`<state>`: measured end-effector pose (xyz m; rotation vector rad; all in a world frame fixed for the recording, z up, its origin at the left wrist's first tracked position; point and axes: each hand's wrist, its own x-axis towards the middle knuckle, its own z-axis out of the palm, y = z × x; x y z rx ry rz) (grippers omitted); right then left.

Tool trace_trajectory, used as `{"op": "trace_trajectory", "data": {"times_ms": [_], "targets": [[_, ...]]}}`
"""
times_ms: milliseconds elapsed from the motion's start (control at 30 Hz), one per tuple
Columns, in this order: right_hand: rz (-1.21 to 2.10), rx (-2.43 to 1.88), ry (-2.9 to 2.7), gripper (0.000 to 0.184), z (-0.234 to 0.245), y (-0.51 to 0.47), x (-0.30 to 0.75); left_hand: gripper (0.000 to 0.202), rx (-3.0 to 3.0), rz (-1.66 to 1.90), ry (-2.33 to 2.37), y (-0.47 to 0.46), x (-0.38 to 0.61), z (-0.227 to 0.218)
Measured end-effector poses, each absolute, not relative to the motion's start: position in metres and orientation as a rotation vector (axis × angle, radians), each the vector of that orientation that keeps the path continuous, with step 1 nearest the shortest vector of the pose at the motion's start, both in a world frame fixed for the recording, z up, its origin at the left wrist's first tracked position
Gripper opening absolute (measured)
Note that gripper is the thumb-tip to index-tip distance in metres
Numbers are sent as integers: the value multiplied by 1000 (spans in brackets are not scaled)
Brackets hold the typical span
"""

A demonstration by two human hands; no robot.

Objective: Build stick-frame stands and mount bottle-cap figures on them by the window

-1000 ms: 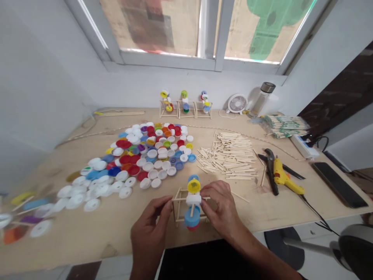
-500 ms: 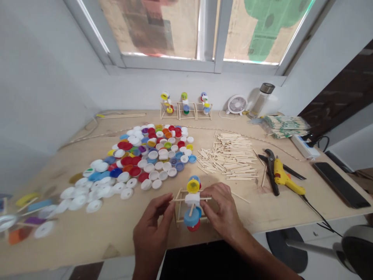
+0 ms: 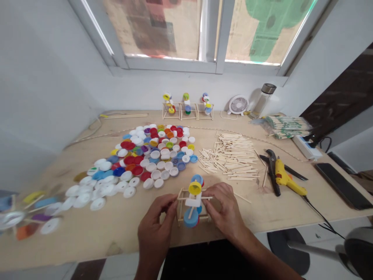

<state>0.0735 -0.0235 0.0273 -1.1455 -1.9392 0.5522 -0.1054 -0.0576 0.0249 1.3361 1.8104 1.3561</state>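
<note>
At the table's near edge a small stick frame point(image 3: 180, 206) stands between my two hands. A wheel of bottle caps point(image 3: 190, 217), with yellow, blue and red cups round a white hub, sits in it on a thin wooden axle. My left hand point(image 3: 157, 221) pinches the frame's left side near the axle's end. On the other side my right hand point(image 3: 227, 206) is closed at the frame's right side, its fingers hiding part of the sticks. The right end of the axle pokes out by its thumb and fingers.
Loose bottle caps point(image 3: 151, 167) spread over the left, cut sticks point(image 3: 236, 155) at centre right. Beyond lie pliers point(image 3: 272, 171), a yellow glue gun point(image 3: 287, 181) and a phone point(image 3: 344, 184). Finished cap wheels point(image 3: 188, 109), a fan point(image 3: 238, 105) and a bottle point(image 3: 264, 100) line the wall.
The bottle-cap wheel has turned a little on its axle. My left hand's fingertips have shifted from the axle's left end to the frame's side. The view has moved slightly.
</note>
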Motion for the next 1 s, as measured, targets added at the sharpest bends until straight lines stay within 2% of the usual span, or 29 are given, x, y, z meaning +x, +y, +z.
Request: {"op": "trace_trajectory", "data": {"times_ms": [767, 1000], "targets": [[513, -1121, -1958, 14, 25, -25, 81, 24, 1298, 1368, 1816, -58, -105, 23], [486, -1121, -1962, 22, 26, -26, 79, 25, 1322, 1368, 1780, -58, -108, 13]]}}
